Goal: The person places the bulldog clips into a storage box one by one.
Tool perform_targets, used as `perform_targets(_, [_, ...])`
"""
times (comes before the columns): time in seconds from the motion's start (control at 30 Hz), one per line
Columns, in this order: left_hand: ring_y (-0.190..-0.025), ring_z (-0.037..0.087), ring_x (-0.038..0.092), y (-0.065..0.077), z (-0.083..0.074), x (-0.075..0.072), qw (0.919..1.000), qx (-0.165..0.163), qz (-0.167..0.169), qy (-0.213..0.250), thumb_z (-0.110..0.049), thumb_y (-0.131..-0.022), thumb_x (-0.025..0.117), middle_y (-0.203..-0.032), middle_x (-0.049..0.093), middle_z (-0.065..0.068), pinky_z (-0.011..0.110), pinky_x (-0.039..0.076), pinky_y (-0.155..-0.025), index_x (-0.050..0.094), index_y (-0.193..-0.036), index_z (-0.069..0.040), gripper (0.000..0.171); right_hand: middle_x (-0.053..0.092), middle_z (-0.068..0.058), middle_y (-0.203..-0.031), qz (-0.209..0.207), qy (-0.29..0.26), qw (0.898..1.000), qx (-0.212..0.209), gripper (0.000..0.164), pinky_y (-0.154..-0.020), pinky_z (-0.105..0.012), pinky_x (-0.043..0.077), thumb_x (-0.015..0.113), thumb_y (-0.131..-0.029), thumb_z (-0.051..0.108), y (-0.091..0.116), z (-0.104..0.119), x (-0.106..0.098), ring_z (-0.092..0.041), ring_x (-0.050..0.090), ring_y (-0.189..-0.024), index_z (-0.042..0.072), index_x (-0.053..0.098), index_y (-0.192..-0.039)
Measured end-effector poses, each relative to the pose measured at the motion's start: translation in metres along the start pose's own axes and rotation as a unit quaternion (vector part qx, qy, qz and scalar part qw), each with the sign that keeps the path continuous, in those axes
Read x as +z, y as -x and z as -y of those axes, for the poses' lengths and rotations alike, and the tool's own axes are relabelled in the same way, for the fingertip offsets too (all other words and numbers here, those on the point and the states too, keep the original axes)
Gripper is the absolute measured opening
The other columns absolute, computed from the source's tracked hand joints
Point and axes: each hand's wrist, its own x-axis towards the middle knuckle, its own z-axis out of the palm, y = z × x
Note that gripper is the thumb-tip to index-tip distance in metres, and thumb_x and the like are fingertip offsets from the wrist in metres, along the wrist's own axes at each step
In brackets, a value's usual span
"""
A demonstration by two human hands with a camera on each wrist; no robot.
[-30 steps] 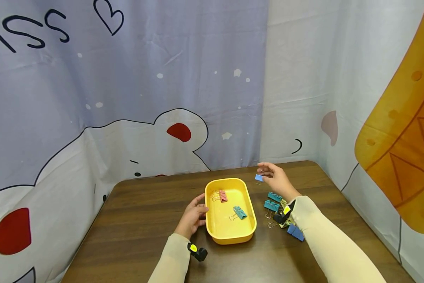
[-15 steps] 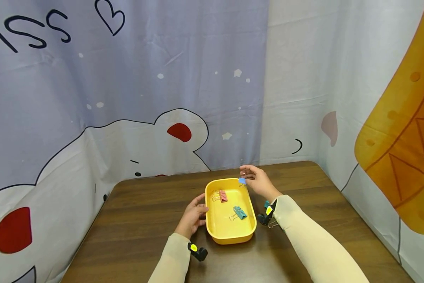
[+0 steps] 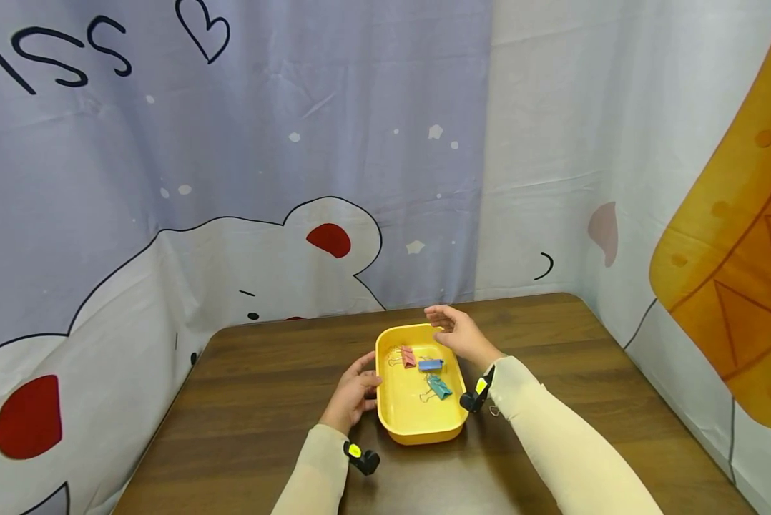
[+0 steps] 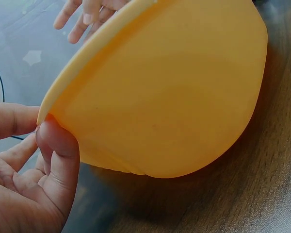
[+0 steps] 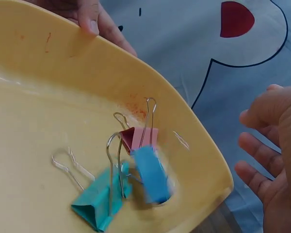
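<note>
A yellow plastic bin (image 3: 398,418) stands on the table. My left hand (image 3: 352,395) pinches its left rim, thumb on the outer wall in the left wrist view (image 4: 58,145). Inside lie a pink binder clip (image 3: 408,357), a teal binder clip (image 3: 438,387) and a blue binder clip (image 3: 431,365). In the right wrist view the blue clip (image 5: 153,174) looks slightly blurred, close beside the pink and teal ones. Over the bin's far right corner is my right hand (image 3: 459,334), fingers loosely spread with nothing between them.
The brown wooden table (image 3: 282,400) extends on both sides of the bin. A wire handle (image 3: 494,410) peeks out beside the right wrist; the clips there are hidden behind the forearm. A printed curtain (image 3: 372,143) hangs behind the table.
My right hand has moved left from beside the bin to its far corner and let go of the blue binder clip, which now lies inside. My left hand has kept its grip.
</note>
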Motion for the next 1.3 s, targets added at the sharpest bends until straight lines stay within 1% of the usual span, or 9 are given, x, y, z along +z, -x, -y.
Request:
perform_targets(0.27, [-0.080,0.018,0.062,0.000,0.000,0.000,1.0000,0.000,-0.003,-0.002,0.000,-0.101,0.059,-0.129,0.060,0.023,0.033,0.063,-0.067,0.044,-0.160,-0.011,0.062,0.061,-0.029,-0.138,-0.042,0.014,0.999,0.010,0.050,-0.112,-0.060,0.045,0.055,-0.093,-0.013,0.003,-0.001,-0.015,-0.049,0.057,-0.130,-0.005,0.058,-0.143])
perform_targets(0.53, [-0.080,0.018,0.062,0.000,0.000,0.000,1.0000,0.000,-0.002,-0.001,0.000,-0.101,0.060,-0.128,0.060,0.022,0.034,0.064,-0.069,0.043,-0.161,-0.011,0.063,0.061,-0.031,-0.137,-0.072,0.032,0.997,0.006,0.046,-0.110,-0.057,0.047,0.058,-0.098,-0.007,0.012,-0.004,-0.046,-0.050,0.057,-0.128,-0.007,0.056,-0.143])
perform_targets(0.63, [-0.081,0.018,0.061,0.000,0.000,-0.001,1.0000,-0.001,0.000,-0.001,-0.001,-0.101,0.060,-0.127,0.061,0.021,0.036,0.064,-0.071,0.043,-0.161,-0.012,0.064,0.061,-0.031,-0.137,-0.083,0.030,0.996,0.005,0.045,-0.109,-0.049,0.050,0.058,-0.099,-0.007,0.018,-0.008,-0.060,-0.052,0.057,-0.128,-0.008,0.056,-0.143])
perform_targets(0.73, [-0.080,0.018,0.061,0.000,0.001,-0.001,1.0000,-0.002,0.003,0.001,-0.001,-0.101,0.060,-0.127,0.061,0.021,0.036,0.064,-0.070,0.043,-0.162,-0.011,0.064,0.061,-0.031,-0.137,-0.091,0.026,0.996,0.005,0.044,-0.103,-0.032,0.052,0.059,-0.101,-0.004,0.028,-0.013,-0.075,-0.051,0.057,-0.128,-0.009,0.054,-0.145])
perform_targets(0.83, [-0.080,0.018,0.061,0.001,0.002,-0.001,1.0000,-0.003,0.007,0.004,0.000,-0.101,0.059,-0.126,0.061,0.020,0.036,0.064,-0.069,0.042,-0.162,-0.011,0.064,0.060,-0.032,-0.137,-0.101,0.022,0.995,0.004,0.043,-0.096,-0.018,0.050,0.060,-0.103,-0.003,0.039,-0.019,-0.090,-0.050,0.056,-0.128,-0.009,0.053,-0.145])
perform_targets(0.97, [-0.081,0.018,0.061,0.003,0.001,-0.001,0.9999,-0.004,0.010,0.005,0.000,-0.101,0.059,-0.126,0.061,0.020,0.036,0.064,-0.069,0.042,-0.162,-0.011,0.064,0.060,-0.032,-0.136,-0.115,0.020,0.993,0.008,0.042,-0.093,-0.012,0.048,0.060,-0.103,-0.003,0.056,-0.027,-0.105,-0.046,0.057,-0.127,-0.008,0.054,-0.144])
perform_targets(1.03, [-0.081,0.019,0.061,0.003,0.001,-0.002,0.9999,-0.003,0.011,0.006,0.000,-0.102,0.059,-0.125,0.061,0.020,0.036,0.064,-0.070,0.042,-0.162,-0.011,0.064,0.061,-0.031,-0.135,-0.120,0.026,0.992,0.009,0.041,-0.091,-0.012,0.050,0.060,-0.103,-0.003,0.064,-0.032,-0.112,-0.038,0.061,-0.123,-0.008,0.054,-0.144])
perform_targets(1.2, [-0.079,0.016,0.061,0.003,0.004,-0.004,0.9997,0.003,0.016,0.017,0.002,-0.101,0.058,-0.121,0.062,0.016,0.034,0.063,-0.066,0.041,-0.162,-0.010,0.064,0.064,-0.026,-0.131,-0.129,0.029,0.991,0.013,0.042,-0.088,-0.013,0.053,0.063,-0.102,-0.002,0.084,-0.044,-0.125,-0.001,0.064,-0.107,-0.007,0.055,-0.143])
perform_targets(1.3, [-0.078,0.015,0.061,0.004,0.006,-0.004,0.9996,0.005,0.018,0.022,0.003,-0.101,0.057,-0.121,0.062,0.016,0.033,0.062,-0.064,0.041,-0.162,-0.010,0.064,0.065,-0.022,-0.129,-0.131,0.024,0.991,0.015,0.043,-0.088,-0.014,0.054,0.064,-0.102,-0.001,0.098,-0.049,-0.130,0.005,0.063,-0.104,-0.008,0.055,-0.143])
